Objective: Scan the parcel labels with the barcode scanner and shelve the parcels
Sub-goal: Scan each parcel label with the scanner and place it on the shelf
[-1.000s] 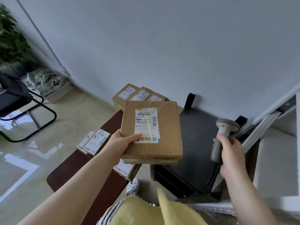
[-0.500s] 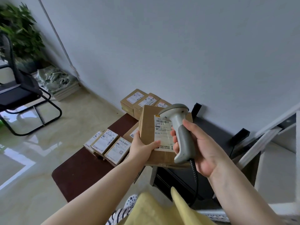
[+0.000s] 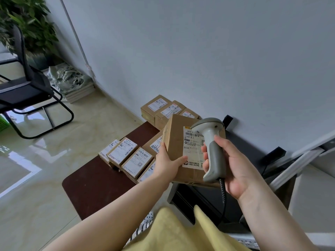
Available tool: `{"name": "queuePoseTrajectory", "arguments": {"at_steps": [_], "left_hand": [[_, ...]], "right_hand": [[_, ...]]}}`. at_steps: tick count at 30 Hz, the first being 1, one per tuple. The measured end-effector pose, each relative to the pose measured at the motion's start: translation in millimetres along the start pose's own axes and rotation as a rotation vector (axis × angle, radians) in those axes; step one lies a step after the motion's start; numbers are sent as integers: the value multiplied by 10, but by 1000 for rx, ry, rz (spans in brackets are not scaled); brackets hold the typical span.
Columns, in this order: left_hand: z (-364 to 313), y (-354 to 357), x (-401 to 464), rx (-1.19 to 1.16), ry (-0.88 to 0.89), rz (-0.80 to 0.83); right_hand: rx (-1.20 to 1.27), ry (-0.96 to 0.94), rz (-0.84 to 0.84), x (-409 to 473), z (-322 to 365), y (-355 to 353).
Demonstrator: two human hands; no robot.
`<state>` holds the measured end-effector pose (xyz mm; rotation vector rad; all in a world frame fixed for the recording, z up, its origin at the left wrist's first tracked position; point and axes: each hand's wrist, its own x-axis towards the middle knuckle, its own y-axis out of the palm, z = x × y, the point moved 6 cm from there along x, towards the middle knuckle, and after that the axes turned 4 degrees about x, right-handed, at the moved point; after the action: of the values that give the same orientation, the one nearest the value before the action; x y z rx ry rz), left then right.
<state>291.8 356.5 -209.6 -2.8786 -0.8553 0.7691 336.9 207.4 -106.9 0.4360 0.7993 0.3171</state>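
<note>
The parcel sits raised at the centre of the view, above the near edge of the dark desk, its white label facing the camera. The left hand grips its lower left corner, thumb laid on the label's edge. A second ago the barcode scanner was off at 3 o'clock, well apart; now the right hand has brought it across, fingers curled round the grip, head over the label's upper right at 1 o'clock. The scan looks under way; shelving comes next. More labelled boxes lie at 9 o'clock on the desk, others at 11 o'clock by the wall.
</note>
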Motion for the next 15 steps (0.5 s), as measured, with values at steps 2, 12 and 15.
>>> {"name": "queuePoseTrajectory", "arguments": {"at_steps": [2,12,15], "left_hand": [[1,0,1,-4,-8,-1],[9,23,11,15,-13,-1],[-7,26,1,11,-11,5]], "right_hand": [[4,-1,-3,4,-4,-6],[13,4,10,10,-15,-59],[22,-7,10,4,-4,-73]]}}
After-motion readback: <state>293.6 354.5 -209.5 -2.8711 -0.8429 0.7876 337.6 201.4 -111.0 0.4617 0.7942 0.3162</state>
